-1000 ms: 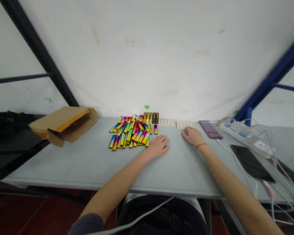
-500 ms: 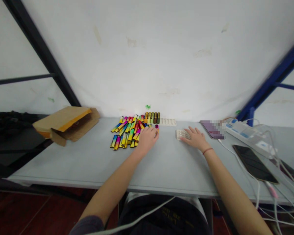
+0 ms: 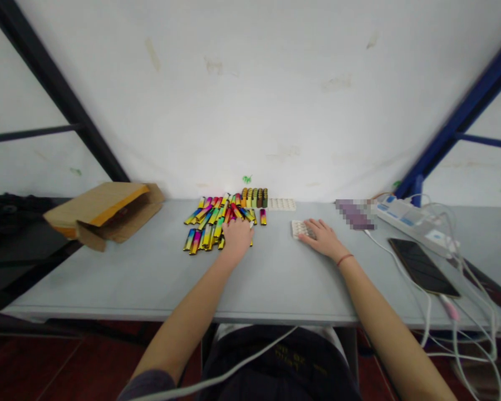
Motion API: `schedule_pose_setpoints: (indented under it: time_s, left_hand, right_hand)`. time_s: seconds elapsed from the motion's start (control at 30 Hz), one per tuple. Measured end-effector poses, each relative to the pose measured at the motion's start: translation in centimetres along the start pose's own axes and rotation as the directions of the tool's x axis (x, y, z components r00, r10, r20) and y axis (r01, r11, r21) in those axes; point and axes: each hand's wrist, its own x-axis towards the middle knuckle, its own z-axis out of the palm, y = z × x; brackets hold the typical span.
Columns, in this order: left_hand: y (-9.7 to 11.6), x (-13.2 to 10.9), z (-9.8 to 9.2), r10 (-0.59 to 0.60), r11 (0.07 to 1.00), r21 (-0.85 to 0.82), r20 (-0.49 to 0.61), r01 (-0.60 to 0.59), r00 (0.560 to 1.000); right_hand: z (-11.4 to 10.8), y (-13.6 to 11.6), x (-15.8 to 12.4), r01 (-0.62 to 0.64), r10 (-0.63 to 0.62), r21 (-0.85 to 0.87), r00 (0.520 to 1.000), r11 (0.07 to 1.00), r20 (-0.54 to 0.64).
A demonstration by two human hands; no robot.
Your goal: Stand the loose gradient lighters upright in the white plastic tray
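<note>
My left hand point(image 3: 237, 238) reaches over the near right side of a pile of shiny, multicoloured lighter-shaped casings point(image 3: 209, 234). Its fingers curl down together and hide whatever they touch. A single magenta and gold casing point(image 3: 263, 217) lies apart, just right of the pile. Behind it, several casings stand upright in tight rows point(image 3: 254, 197). My right hand point(image 3: 323, 239) rests over the right part of a small white tray with round pockets point(image 3: 296, 228), fingers stretched and thumb along the near side. A second white tray point(image 3: 281, 204) lies by the wall, beside the upright rows.
An opened cardboard box point(image 3: 104, 209) lies at the left of the grey table point(image 3: 150, 284). To the right are a purplish phone point(image 3: 354, 214), a black phone point(image 3: 423, 267), a white power strip point(image 3: 413, 223) and loose white cables. A wall rises behind.
My left hand has let go of the magenta casing and moved left onto the pile. My right hand stays at the small tray. The view has shifted slightly.
</note>
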Motion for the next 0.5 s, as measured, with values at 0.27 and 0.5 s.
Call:
schedule_pose_setpoints:
  time_s: [0.27, 0.5]
  left_hand:
    - [0.2, 1.7, 1.6, 0.046, 0.823, -0.557, -0.131, -0.112, 0.99]
    - [1.6, 1.6, 2.0, -0.003, 0.049, -0.995, 0.087, 0.087, 0.996]
  right_hand:
    - [-1.9, 3.2, -0.9, -0.022, 0.021, 0.061, 1.0, 0.998, 0.009]
    - [-1.8, 2.3, -1.0, -0.023, 0.023, -0.02, 1.0, 1.0, 0.02]
